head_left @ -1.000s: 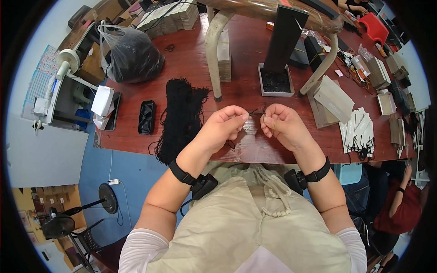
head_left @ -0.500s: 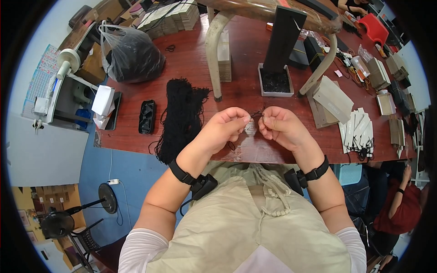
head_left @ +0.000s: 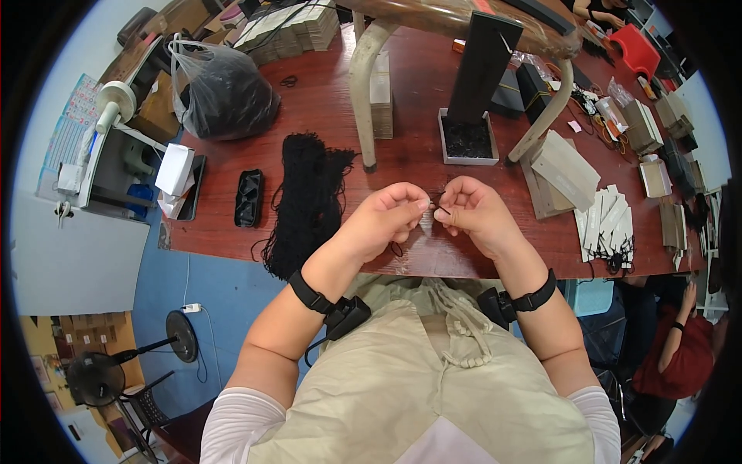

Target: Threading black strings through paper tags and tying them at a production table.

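Observation:
Both my hands are close together above the front part of the table. Thumb and fingers of my left hand (head_left: pixel 390 214) pinch a thin black cord (head_left: pixel 435 203). My right hand (head_left: pixel 473 215) is closed on the same cord, and a short end of it shows by the right thumb. A small loop of black cord hangs below the left fingers. Left of my hands lies a thick bundle of black cords (head_left: pixel 308 197). Beside that bundle sits a small black tray (head_left: pixel 249 199) with hollows.
A worn stool-like frame (head_left: pixel 363 100) stands ahead, with a shallow white box (head_left: pixel 469 160) between its legs. Grey cards (head_left: pixel 568 170) and corded white tags (head_left: pixel 607 224) lie right. Far left is a clear bag (head_left: pixel 224 89) of black material. Another person in red (head_left: pixel 676 356) sits at right.
My right hand has shifted slightly left, nearer the left one, and its fingers have lifted a little. A cord end now shows by the right thumb.

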`<state>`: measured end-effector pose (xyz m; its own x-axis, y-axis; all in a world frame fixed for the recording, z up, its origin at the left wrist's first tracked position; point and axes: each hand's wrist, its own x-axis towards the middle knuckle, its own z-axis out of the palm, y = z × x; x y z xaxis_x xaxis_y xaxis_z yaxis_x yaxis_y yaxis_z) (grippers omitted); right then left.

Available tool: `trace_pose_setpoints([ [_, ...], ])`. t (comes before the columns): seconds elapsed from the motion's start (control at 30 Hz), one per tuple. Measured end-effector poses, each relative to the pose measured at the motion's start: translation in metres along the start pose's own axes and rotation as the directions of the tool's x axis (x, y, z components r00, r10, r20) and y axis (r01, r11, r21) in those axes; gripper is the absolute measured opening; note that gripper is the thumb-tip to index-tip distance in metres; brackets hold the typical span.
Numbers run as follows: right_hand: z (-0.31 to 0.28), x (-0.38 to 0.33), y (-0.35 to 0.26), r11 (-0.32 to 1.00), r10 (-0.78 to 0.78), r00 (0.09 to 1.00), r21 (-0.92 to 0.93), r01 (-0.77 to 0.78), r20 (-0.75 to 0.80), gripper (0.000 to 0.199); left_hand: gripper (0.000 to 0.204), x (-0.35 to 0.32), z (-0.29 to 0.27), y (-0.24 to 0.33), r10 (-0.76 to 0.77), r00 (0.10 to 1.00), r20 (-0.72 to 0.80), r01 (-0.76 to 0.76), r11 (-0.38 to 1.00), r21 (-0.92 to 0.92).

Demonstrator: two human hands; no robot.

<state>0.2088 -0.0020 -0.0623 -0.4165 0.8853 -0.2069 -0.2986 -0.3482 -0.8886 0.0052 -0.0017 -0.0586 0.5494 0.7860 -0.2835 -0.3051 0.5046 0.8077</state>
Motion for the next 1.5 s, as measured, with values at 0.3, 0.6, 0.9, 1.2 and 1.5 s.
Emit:
trace_pose_setpoints([
  [0.3,0.006,-0.003,-0.008,1.0,-0.011,0.996,0.0,0.011,-0.09,0.025,0.007,0.0,0.003,0.001,0.014,1.0,-0.004,-0.014,0.999,0.034],
  [0.6,0.003,0.0,-0.007,0.999,-0.009,0.998,-0.049,0.006,-0.059,0.015,0.008,0.0,0.004,-0.001,0.006,1.0,0.03,-0.008,0.998,0.065],
  [0.9,-0.001,-0.004,0.01,0.872,-0.178,0.952,0.488,0.035,0.248,0.008,0.009,-0.003,0.007,0.006,-0.012,0.981,0.193,-0.003,0.997,0.074],
  [1.2,0.005,-0.013,-0.014,0.986,0.158,0.983,0.041,-0.162,0.097,0.013,0.01,-0.014,0.014,0.051,0.255,0.909,0.329,-0.416,0.566,0.712],
  [1.5,0.01,-0.015,-0.011,0.99,0.05,0.998,-0.126,-0.055,-0.045,0.009,0.014,0.004,0.033,0.022,0.663,0.744,-0.08,-0.33,0.469,0.819],
])
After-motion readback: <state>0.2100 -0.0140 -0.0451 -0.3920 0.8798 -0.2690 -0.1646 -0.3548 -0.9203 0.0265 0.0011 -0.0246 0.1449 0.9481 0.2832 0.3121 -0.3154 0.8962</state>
